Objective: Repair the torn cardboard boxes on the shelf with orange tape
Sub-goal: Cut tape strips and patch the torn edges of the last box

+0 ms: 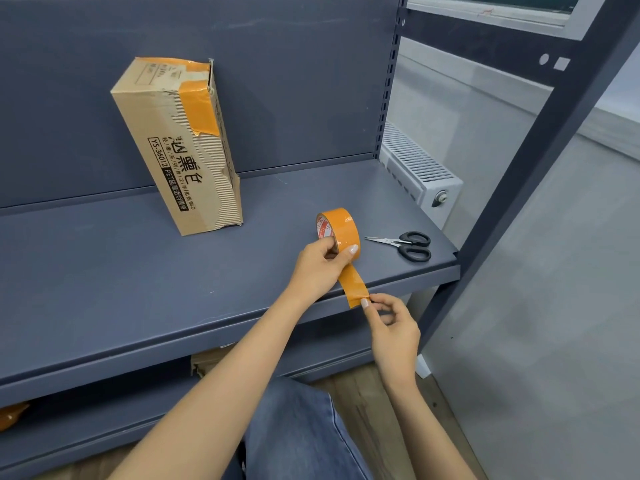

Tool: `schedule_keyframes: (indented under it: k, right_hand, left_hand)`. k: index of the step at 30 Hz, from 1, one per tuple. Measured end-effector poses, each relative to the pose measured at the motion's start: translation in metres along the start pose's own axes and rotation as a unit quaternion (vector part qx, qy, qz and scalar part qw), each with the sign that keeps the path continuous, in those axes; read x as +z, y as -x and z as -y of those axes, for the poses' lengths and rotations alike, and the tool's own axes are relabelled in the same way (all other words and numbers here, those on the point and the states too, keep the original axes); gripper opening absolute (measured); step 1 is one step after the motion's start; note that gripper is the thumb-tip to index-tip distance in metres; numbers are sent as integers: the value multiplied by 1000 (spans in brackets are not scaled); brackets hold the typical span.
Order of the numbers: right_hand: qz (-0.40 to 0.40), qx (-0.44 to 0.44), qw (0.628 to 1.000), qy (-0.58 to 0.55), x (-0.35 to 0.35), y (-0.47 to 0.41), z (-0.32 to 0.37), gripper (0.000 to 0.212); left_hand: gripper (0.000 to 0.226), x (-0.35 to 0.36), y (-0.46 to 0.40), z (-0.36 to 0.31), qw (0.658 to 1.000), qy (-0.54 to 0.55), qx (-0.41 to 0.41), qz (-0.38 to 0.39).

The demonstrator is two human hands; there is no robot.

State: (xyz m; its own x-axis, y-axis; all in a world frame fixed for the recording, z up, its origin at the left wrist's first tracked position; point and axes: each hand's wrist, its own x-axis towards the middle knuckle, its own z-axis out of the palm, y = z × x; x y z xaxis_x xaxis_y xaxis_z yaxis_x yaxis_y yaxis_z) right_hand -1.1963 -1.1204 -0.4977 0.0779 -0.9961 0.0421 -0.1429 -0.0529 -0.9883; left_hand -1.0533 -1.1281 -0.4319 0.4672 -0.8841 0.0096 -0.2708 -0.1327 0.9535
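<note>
A tall torn cardboard box (173, 150) stands on the grey shelf (138, 271), leaning against the back panel. Orange tape covers part of its top corner, and bare corrugation shows along its right edge. My left hand (320, 263) grips the orange tape roll (341, 226) near the shelf's front right. A short strip of tape (353, 285) runs from the roll down past the shelf edge. My right hand (389, 323) pinches the strip's free end between thumb and forefinger.
Black-handled scissors (407, 244) lie shut on the shelf just right of the roll. A dark upright post (540, 161) rises at the right. A white radiator (419, 171) sits behind the shelf. More cardboard (207, 362) shows on the lower shelf.
</note>
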Motion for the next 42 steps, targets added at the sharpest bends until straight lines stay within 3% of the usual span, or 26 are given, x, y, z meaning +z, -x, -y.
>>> schedule_keyframes:
  k: [8,15,24,30,34,38,42]
  right_hand:
    - [32,20,995,90,-2,-14,9,8]
    - [110,24,985,128,8,-12,23,14]
    - [89,-32,971,221,2,-15,35,11]
    - [91,22,986,136,-2,-15,33,7]
    - [109,66,989,80,-12,-20,33,26]
    - [145,110,982,49,-17,-27,36,19]
    - [156,145,976,-51,-21,-28,44,12]
  left_hand:
    - [29,1,1,-1,1000,-14,14,3]
    - [31,1,3,2,1000,-16,23,5]
    - [29,-2,-1,0,1000,7,16,4]
    - [27,-2,1,-2,1000,12,26,9]
    - [22,-3,5,-5,999,34,17,6]
    - [13,-8,10,-19,997,57,47,7]
    - [14,-22,11,-49,991,68,114,30]
